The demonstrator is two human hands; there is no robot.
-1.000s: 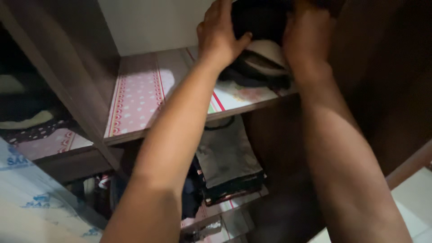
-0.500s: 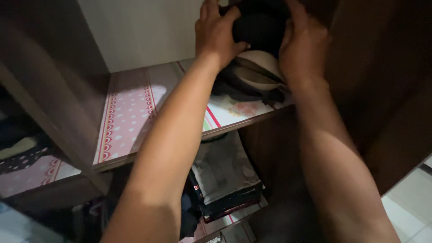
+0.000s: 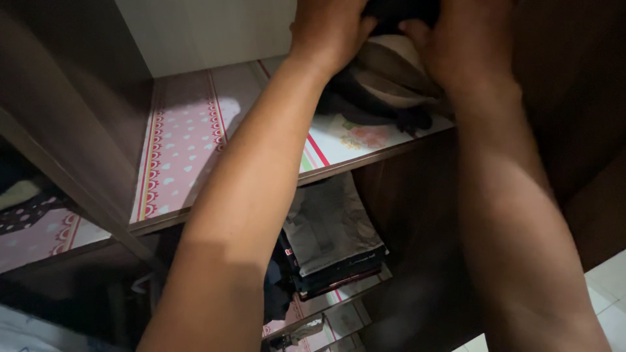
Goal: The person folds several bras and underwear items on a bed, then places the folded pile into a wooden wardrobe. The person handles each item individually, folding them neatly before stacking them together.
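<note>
Pressing lower than half a second before, the left hand (image 3: 329, 29) and right hand (image 3: 466, 45) both clasped a dark bundle (image 3: 398, 10) atop a beige cup-shaped garment (image 3: 391, 72) at 1 o'clock on the shelf (image 3: 189, 143). The frame's top edge cut off the fingertips and bundle. Below, at 6 o'clock, folded clothes (image 3: 329, 228) lay stacked.

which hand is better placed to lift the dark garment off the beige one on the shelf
Probably the right hand: its thumb hooks the dark garment above the beige one. The left hand only presses its side.
</note>
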